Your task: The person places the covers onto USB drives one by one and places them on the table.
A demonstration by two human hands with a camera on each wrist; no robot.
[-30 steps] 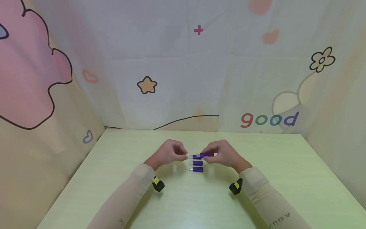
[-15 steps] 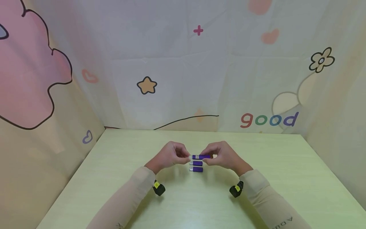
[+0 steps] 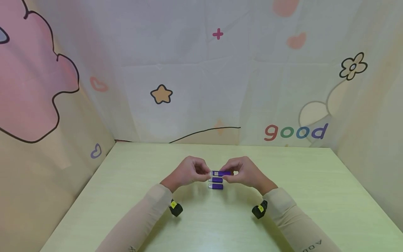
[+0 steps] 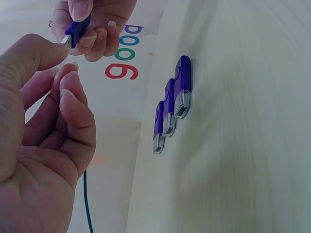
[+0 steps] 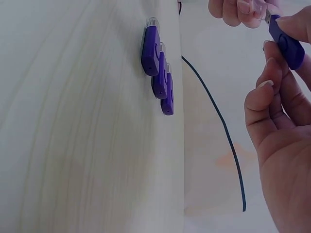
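Note:
My right hand (image 3: 244,172) pinches a purple USB flash drive (image 5: 287,44) between thumb and fingers, its bare metal plug (image 5: 268,17) pointing left. Between thumb and fingertip of my left hand (image 3: 191,171) is a small clear cap (image 5: 259,8), right at the tip of that plug. Both hands are raised over the table. Below them lie three more purple flash drives (image 4: 183,73) side by side in a row, each with a clear cap over its plug. In the head view the held drive overlaps the farthest of these.
The pale wood-grain table (image 3: 126,217) reaches back to a printed cloth backdrop (image 3: 189,70), with cloth walls on both sides. A black camera with a yellow mark (image 3: 176,208) hangs at the left wrist, and a similar camera (image 3: 259,210) at the right.
My left hand has shifted slightly right and nearer, bringing the cap close to the drive's plug. The right hand and its drive have come slightly nearer. The drives on the table stay put.

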